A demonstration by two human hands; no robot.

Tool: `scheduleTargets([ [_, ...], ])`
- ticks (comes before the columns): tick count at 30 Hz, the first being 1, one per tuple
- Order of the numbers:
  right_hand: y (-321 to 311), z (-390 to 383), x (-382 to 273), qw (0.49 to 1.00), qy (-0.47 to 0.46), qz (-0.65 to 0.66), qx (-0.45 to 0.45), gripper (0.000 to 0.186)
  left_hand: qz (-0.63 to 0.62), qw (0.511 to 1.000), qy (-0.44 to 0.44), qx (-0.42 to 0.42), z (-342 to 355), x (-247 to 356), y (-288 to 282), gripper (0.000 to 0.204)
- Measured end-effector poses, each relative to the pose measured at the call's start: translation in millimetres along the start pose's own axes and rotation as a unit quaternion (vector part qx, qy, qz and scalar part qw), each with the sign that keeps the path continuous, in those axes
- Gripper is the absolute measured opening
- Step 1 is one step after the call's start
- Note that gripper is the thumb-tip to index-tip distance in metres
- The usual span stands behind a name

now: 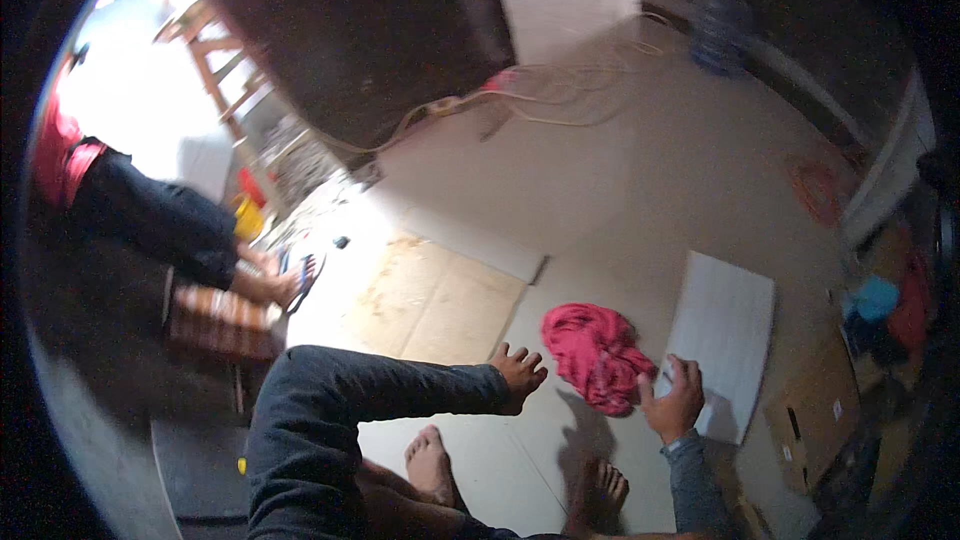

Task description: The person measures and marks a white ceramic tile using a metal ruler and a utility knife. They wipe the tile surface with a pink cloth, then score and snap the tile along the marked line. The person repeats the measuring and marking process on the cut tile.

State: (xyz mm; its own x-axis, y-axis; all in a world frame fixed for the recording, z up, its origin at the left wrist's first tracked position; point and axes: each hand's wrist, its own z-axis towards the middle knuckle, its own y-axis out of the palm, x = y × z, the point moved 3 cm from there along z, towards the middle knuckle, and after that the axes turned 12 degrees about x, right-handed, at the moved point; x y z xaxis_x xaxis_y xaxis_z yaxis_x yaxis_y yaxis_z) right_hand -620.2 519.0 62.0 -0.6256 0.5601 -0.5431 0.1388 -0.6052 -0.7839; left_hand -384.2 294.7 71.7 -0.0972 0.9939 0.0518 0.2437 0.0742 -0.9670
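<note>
Flanking one red cloth (592,352) are two hands (518,377) (676,404) (splayed).

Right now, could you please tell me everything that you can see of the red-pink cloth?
The cloth is a plain red-pink piece of what looks like soft fabric, crumpled into a loose heap with many folds. It lies on the pale floor, just left of the white board, between the open left hand and right hand. The right thumb is beside its edge; whether they touch is unclear.

A pale extension cord (443,106) curves loosely toward a blue bottle (718,38).
</note>
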Motion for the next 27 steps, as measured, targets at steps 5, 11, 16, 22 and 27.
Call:
scheduleTargets([
  [5,59,6,-86,0.976,-0.188,0.026,-0.103,0.103,-0.055,0.982,-0.175,-0.038,-106,-52,-1,0.067],
  [11,120,10,-100,0.949,-0.083,-0.137,-0.272,0.099,-0.154,0.948,-0.276,0.032,-143,-61,76,0.093],
  [16,78,45,-179,0.937,-0.125,-0.040,-0.323,0.066,-0.201,0.905,-0.310,0.211,-141,-46,126,0.082],
  [22,111,81,-372,0.850,-0.405,-0.041,-0.333,0.067,-0.221,0.878,-0.294,0.307,-158,-39,147,0.064],
  [27,250,29,-434,0.830,-0.460,0.048,-0.312,0.067,-0.272,0.873,-0.279,0.292,-161,-30,163,0.057],
])
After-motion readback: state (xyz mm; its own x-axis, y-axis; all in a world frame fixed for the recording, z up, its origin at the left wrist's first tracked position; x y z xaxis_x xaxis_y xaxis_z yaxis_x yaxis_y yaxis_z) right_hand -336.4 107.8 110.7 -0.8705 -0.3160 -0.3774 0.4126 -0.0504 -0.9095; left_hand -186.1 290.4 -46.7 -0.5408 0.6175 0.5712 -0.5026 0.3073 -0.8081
